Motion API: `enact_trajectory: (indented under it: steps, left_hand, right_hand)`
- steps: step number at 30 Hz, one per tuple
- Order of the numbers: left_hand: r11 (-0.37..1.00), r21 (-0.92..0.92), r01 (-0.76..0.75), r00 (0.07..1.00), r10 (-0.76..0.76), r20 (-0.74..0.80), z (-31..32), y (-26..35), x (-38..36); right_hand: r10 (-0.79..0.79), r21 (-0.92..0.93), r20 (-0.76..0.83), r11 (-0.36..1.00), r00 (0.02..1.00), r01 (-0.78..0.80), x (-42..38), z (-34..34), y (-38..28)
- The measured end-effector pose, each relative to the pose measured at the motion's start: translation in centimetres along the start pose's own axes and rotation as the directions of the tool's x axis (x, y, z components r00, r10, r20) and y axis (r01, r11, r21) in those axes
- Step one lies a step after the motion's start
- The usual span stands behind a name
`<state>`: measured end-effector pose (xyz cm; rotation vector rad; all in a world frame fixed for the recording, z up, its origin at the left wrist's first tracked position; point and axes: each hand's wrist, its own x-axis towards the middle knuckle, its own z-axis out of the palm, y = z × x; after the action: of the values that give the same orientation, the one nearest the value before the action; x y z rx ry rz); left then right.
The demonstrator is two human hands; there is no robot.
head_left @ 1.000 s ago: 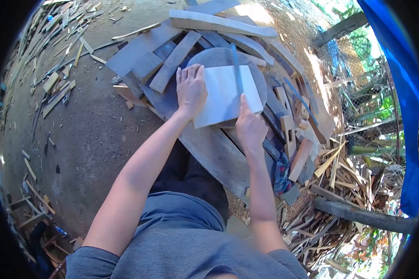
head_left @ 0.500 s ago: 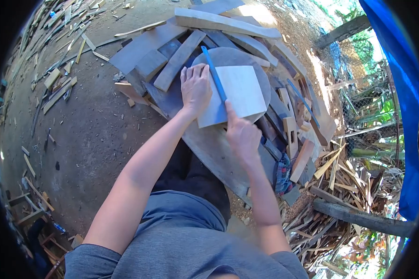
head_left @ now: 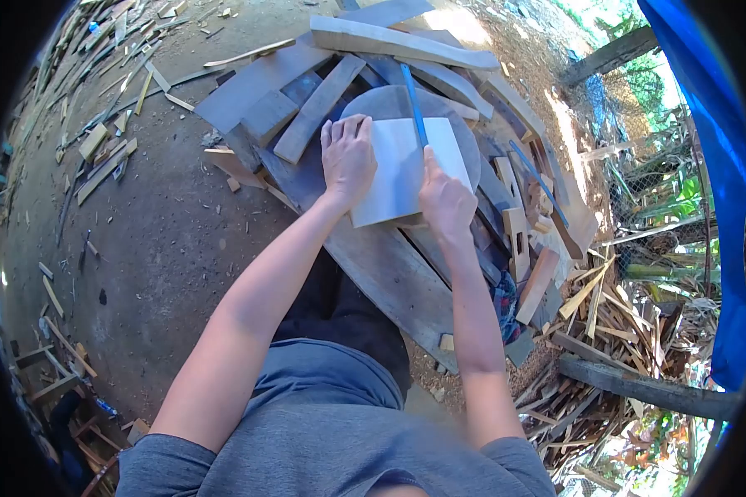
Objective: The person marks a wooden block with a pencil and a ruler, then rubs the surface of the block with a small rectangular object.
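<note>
A pale, square flat sheet [head_left: 398, 178] lies across a round grey-brown disc [head_left: 381, 101] on the work surface. My left hand [head_left: 348, 159] rests on the sheet's left edge, its fingers stretched forward and pressing down. My right hand [head_left: 448, 199] is closed round the near end of a long, narrow blue strip [head_left: 414, 99] that looks like a hacksaw blade, with the index finger laid along it. The strip points away from me over the right part of the sheet, and its far end reaches past the disc. Its near end is hidden in my fingers.
Wooden pieces [head_left: 319, 108] crowd round the disc, with a long curved piece [head_left: 402, 41] at the back. A second thin blue strip [head_left: 539, 184] lies on the right. Scrap wood [head_left: 609, 319] is heaped at lower right, beside a blue tarp [head_left: 721, 207].
My right hand has moved to the right and slightly away from me, carrying the blue strip across the sheet. My left hand and the sheet have stayed in place.
</note>
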<state>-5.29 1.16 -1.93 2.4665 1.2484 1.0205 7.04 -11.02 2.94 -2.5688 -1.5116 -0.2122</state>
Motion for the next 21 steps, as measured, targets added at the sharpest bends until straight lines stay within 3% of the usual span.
enact_trajectory:
  steps: [4, 8, 13, 15, 17, 19, 21]
  left_hand:
    - [1.0, 0.001, -0.002, 1.0, 0.002, -0.001, -0.2, 0.1, 0.3]
    - [1.0, -0.014, 0.0, 1.0, 0.0, 0.005, 0.0, 0.0, -0.4]
    - [1.0, -0.009, -0.003, 1.0, 0.003, 0.006, 0.0, 0.0, 0.3]
    - [1.0, -0.006, 0.0, 1.0, 0.0, -0.012, 0.2, -0.1, 0.0]
    - [1.0, -0.009, 0.001, 1.0, -0.001, 0.005, 0.3, -0.3, -0.3]
    - [1.0, -0.02, -0.011, 1.0, 0.01, -0.009, 0.2, -0.1, -0.1]
    - [1.0, -0.006, -0.001, 1.0, 0.001, 0.003, 0.0, -0.1, 0.0]
  right_hand:
    - [-0.183, 0.007, 0.014, 0.983, 0.983, 0.183, -3.1, -0.3, -2.1]
    - [0.025, -0.038, 0.038, 0.999, 0.999, -0.023, -0.4, -0.9, 1.1]
    - [-0.004, -0.048, -0.036, 0.999, 0.999, 0.002, -1.5, 0.1, 0.3]
    - [-0.03, 0.015, 0.248, 1.0, 0.968, 0.028, -3.5, -1.7, -1.3]
    - [-0.018, 0.004, 0.247, 1.0, 0.969, 0.017, -2.9, -2.2, 0.6]
    - [0.097, -0.079, 0.041, 0.992, 0.994, -0.094, -1.4, -0.6, 3.7]
    - [0.074, -0.074, -0.021, 0.994, 0.997, -0.076, -1.0, 0.2, 4.3]
